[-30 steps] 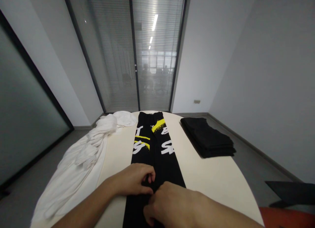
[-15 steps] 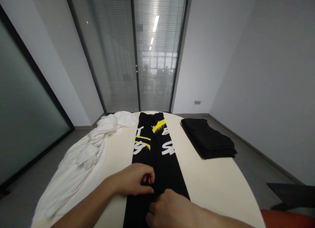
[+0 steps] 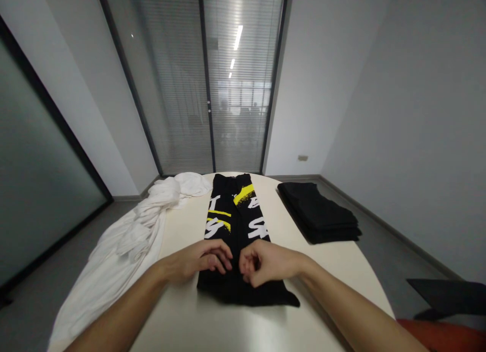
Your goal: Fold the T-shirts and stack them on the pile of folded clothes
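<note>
Black trousers (image 3: 237, 228) with white lettering and yellow stripes lie lengthwise on the table, waistband at the far end. Their near part is doubled over, and the near edge is a loose fold, its right corner sticking out. My left hand (image 3: 208, 258) rests at the left side of the fold, fingers curled on the black cloth. My right hand (image 3: 266, 261) sits beside it, apart by a small gap, fingers closed in a pinch on the cloth. What lies under the fingertips is partly hidden.
On the cream round-edged table (image 3: 319, 271), crumpled white cloth (image 3: 129, 240) covers the left side. A stack of folded black clothes (image 3: 319, 212) lies at the right. Beyond stands a glass partition (image 3: 212, 114). An orange-red seat (image 3: 436, 337) shows at lower right.
The trousers' near part has come up from the bottom of view and folded away from me, baring the near tabletop. My right hand moved forward with it; my left moved slightly forward.
</note>
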`<state>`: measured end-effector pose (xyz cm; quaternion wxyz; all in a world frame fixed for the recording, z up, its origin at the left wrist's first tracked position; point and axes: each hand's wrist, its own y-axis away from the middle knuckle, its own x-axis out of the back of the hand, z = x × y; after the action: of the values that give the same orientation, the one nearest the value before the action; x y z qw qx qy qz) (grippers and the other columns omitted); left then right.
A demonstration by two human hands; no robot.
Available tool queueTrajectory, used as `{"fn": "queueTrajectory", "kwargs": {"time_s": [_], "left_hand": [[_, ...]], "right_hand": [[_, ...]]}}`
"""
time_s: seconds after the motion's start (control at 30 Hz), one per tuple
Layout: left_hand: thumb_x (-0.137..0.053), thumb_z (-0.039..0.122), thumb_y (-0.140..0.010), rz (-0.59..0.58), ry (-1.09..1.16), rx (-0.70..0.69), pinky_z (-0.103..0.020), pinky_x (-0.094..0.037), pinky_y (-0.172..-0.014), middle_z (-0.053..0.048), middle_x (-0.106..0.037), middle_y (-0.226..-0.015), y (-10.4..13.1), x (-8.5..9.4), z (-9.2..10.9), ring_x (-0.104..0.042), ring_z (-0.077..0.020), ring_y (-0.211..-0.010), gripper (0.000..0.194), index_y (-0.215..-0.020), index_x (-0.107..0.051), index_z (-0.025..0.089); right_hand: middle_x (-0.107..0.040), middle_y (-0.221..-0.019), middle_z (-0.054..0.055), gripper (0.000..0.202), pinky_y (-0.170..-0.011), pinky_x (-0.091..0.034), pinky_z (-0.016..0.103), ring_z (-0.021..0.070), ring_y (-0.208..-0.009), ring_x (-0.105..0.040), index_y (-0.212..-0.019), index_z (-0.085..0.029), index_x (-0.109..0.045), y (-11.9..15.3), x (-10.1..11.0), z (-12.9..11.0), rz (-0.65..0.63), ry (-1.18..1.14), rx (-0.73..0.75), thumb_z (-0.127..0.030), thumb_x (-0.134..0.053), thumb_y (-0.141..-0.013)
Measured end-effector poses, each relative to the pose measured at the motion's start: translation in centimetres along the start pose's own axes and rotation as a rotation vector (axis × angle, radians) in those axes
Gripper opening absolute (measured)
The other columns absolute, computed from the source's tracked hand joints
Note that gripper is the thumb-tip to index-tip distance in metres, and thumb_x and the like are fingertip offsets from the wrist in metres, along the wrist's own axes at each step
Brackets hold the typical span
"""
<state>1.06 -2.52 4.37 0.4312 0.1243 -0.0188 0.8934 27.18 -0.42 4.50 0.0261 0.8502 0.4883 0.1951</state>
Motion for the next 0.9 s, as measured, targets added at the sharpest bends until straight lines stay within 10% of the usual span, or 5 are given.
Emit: {"fn": "queueTrajectory", "kwargs": {"time_s": [0.27,0.53,0.7,0.9], "left_hand": [[-0.074,0.033,-0.078,0.347,-0.414,0.077,-0.033,-0.043,-0.097,-0.002,-0.071,-0.11,-1.3,-2.3,0.9,-0.062,-0.0215,-0.105,0.036,-0.112,-0.067,0.025],[-0.067,0.033,-0.084,0.541,-0.401,0.067,-0.031,-0.045,-0.088,0.001,-0.073,-0.096,-2.6,-2.7,-0.6,-0.064,-0.0203,-0.092,0.018,-0.097,-0.07,0.023],[-0.067,0.037,-0.084,0.614,-0.364,0.072,-0.034,-0.045,-0.093,-0.001,-0.075,-0.098,-2.7,-2.4,-0.9,-0.066,-0.023,-0.096,0.018,-0.094,-0.073,0.023],[-0.068,0.037,-0.083,0.746,-0.333,0.033,-0.039,-0.043,-0.101,-0.002,-0.074,-0.106,-2.9,-1.8,-1.7,-0.065,-0.0244,-0.105,0.021,-0.099,-0.072,0.024]], "right_hand": [[-0.065,-0.069,-0.004,0.02,-0.055,-0.035,0.017,0.0053,-0.057,-0.05,-0.081,-0.013,-0.069,-1.0,1.0,1.4,0.104,-0.209,0.047,-0.018,-0.071,-0.062],[-0.069,-0.104,0.008,0.064,-0.079,-0.047,0.027,0.0142,-0.089,-0.061,-0.116,-0.016,-0.07,0.8,3.2,0.5,0.092,-0.221,-0.01,-0.071,-0.05,-0.089],[-0.063,-0.126,0.008,0.082,-0.1,-0.041,0.032,0.0173,-0.112,-0.058,-0.138,-0.021,-0.055,1.8,4.8,1.3,0.0,-0.137,0.063,-0.04,-0.088,-0.066],[-0.069,-0.117,0.008,0.068,-0.099,-0.047,0.037,0.0189,-0.106,-0.064,-0.131,-0.02,-0.06,0.8,5.0,2.6,0.153,-0.148,0.113,-0.031,-0.084,-0.069]]}}
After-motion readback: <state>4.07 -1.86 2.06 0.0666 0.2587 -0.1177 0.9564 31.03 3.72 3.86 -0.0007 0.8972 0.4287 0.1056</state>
